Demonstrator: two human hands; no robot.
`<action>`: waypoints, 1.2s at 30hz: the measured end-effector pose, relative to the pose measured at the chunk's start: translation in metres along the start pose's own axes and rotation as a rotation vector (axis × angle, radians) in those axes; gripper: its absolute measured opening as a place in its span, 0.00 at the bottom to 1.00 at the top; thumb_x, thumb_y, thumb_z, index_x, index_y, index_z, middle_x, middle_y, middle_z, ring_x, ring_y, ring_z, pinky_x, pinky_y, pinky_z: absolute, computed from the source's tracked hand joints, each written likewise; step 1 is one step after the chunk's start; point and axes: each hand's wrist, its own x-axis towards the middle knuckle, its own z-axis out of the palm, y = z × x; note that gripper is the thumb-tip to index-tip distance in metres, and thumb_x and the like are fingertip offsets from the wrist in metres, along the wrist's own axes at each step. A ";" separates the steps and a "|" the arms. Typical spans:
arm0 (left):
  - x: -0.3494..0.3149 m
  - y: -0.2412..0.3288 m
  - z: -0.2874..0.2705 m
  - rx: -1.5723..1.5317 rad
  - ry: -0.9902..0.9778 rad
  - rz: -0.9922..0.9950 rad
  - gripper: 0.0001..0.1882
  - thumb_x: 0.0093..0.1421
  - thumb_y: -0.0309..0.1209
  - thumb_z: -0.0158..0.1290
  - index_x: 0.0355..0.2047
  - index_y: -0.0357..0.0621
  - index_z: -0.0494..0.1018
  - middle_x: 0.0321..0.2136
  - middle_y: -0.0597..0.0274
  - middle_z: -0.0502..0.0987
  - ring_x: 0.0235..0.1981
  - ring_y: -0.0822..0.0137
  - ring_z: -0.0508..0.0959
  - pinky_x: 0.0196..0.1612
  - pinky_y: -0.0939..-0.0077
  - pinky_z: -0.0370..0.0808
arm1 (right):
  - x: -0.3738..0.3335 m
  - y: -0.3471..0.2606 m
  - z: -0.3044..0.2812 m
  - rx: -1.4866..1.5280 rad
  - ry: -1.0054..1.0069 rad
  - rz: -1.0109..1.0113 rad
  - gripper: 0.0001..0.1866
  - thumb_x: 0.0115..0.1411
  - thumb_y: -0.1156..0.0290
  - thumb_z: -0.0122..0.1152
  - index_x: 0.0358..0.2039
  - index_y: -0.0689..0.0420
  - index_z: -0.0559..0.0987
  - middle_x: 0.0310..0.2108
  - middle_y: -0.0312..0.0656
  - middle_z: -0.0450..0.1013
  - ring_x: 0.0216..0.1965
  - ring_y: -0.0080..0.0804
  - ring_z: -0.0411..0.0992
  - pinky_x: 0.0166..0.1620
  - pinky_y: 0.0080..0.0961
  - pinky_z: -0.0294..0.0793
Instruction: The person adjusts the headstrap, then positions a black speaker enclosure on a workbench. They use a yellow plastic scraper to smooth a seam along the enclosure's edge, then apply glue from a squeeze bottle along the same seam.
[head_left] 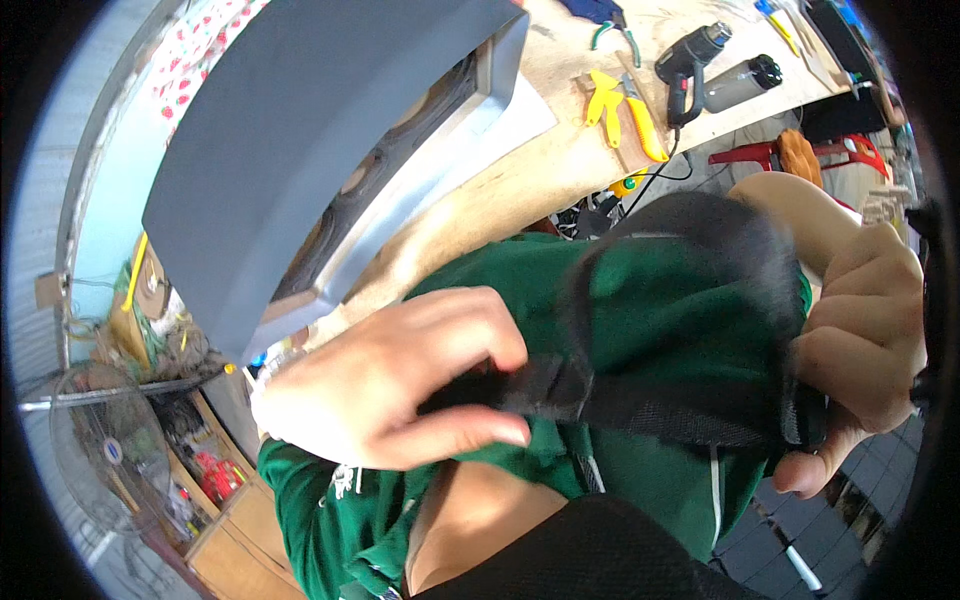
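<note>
A black webbing strap (660,412) runs across in front of my green shirt, with a blurred loop of it hanging above. My left hand (390,380) is curled around its left end, thumb below and fingers above. At the right edge of the view, my right hand (860,330) grips the other end, its fingers folded and its thumb pointing down to the left. The strap stretches between the two hands. Motion blurs the loop, and where it joins the strap is hard to make out.
A large grey box (320,130) with dark round openings stands on a wooden workbench (470,205). Farther along lie a heat gun (690,65), a dark bottle (742,84), a yellow utility knife (645,120) and green-handled pliers (618,42). At the lower left stands a fan (105,450).
</note>
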 end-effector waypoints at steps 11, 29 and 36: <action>-0.029 -0.012 0.015 0.503 0.471 0.228 0.18 0.59 0.41 0.48 0.30 0.33 0.71 0.16 0.60 0.72 0.13 0.62 0.71 0.17 0.73 0.65 | 0.010 0.005 0.010 0.031 -0.161 0.153 0.26 0.49 0.45 0.59 0.14 0.57 0.69 0.08 0.31 0.61 0.07 0.19 0.59 0.13 0.18 0.53; -0.021 -0.006 0.017 0.749 0.697 0.143 0.07 0.53 0.27 0.55 0.24 0.37 0.69 0.14 0.58 0.67 0.14 0.59 0.71 0.16 0.69 0.66 | 0.116 0.056 0.075 0.023 0.414 -0.568 0.09 0.37 0.81 0.61 0.13 0.61 0.68 0.12 0.36 0.59 0.08 0.26 0.59 0.10 0.21 0.55; -0.045 -0.014 0.012 0.940 0.789 -0.113 0.05 0.55 0.27 0.53 0.25 0.38 0.71 0.13 0.61 0.68 0.12 0.65 0.70 0.17 0.76 0.65 | 0.097 0.058 0.066 0.119 0.505 -0.532 0.07 0.38 0.77 0.61 0.17 0.65 0.71 0.15 0.44 0.65 0.09 0.31 0.63 0.10 0.22 0.58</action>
